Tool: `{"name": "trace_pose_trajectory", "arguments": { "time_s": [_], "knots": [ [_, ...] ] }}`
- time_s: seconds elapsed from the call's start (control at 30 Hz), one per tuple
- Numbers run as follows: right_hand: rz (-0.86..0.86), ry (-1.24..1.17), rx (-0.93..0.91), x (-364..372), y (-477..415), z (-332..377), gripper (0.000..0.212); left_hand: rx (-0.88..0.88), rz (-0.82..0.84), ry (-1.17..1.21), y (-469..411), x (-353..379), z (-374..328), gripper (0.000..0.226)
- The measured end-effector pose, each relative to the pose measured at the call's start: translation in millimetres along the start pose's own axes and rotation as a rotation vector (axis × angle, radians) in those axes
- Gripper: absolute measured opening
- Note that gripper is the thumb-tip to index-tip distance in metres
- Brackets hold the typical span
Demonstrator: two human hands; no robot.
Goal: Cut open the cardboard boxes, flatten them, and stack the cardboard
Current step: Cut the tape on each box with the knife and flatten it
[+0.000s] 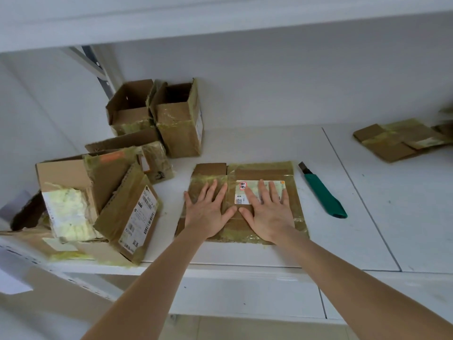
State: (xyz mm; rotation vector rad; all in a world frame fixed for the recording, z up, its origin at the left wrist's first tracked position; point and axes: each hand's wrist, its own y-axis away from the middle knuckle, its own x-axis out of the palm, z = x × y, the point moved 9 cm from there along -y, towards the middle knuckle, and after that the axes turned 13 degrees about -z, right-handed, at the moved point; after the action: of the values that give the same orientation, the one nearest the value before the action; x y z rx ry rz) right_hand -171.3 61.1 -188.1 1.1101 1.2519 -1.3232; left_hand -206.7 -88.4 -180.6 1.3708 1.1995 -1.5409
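Observation:
A flattened, tape-covered cardboard box with a white shipping label lies in the middle of the white shelf. My left hand presses flat on its left half, fingers spread. My right hand presses flat on its right half, partly over the label. Neither hand grips anything. A green utility knife lies on the shelf just right of the flattened box, blade end pointing away. A pile of flattened cardboard sits at the far right.
Two upright open boxes stand at the back left. In front of them lie several more taped boxes, some tipped over, one with pale packing material. The shelf's front edge runs below my forearms; another shelf board hangs overhead.

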Motion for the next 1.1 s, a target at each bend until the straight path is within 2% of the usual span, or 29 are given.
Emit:
{"name": "trace_pose_trajectory", "arguments": {
  "time_s": [0.13,0.23,0.33,0.47,0.53,0.6,0.7,0.8,0.87,0.97,1.1],
  "knots": [
    [-0.005,-0.022,0.005,-6.4,1.0,0.9,0.068,0.004,0.0,-0.003,-1.5,0.4,1.3,0.081],
    [-0.074,-0.072,0.048,-23.2,10.9,0.7,0.059,-0.006,-0.032,0.017,1.0,-4.3,0.9,0.081],
    [-0.136,-0.085,0.194,-36.0,31.9,-13.9,0.055,-0.005,-0.065,0.031,1.6,-8.0,1.6,0.078],
    [-0.153,-0.18,0.428,-53.7,49.5,-43.9,0.075,-0.011,-0.06,0.035,2.8,-12.8,-2.5,0.069],
    [-0.156,-0.307,0.566,-61.6,49.8,-58.4,0.084,-0.035,-0.051,0.029,4.3,-18.3,-5.5,0.067],
    [-0.136,-0.535,0.735,-63.3,50.5,-74.3,0.088,-0.073,-0.059,0.062,7.3,-26.0,-6.4,0.063],
    [-0.098,-0.956,0.902,-59.5,52.1,-85.8,0.068,-0.145,-0.076,0.152,11.5,-37.5,-2.2,0.059],
    [-0.159,-1.277,0.945,-72.0,50.1,-95.1,0.038,-0.265,-0.126,0.244,5.2,-51.6,3.5,0.059],
    [-0.237,-1.363,0.927,-92.1,46.3,-116.7,0.027,-0.379,-0.225,0.312,-3.6,-67.4,4.7,0.062],
    [-0.351,-1.428,0.918,-122.6,43.4,-174.6,0.022,-0.524,-0.311,0.547,-19.9,-82.9,-16.8,0.071],
    [-0.478,-1.36,0.868,-147.9,46.9,-276.3,0.021,-0.597,-0.233,0.86,-53.2,-77.0,-100.5,0.071]
  ]
}}
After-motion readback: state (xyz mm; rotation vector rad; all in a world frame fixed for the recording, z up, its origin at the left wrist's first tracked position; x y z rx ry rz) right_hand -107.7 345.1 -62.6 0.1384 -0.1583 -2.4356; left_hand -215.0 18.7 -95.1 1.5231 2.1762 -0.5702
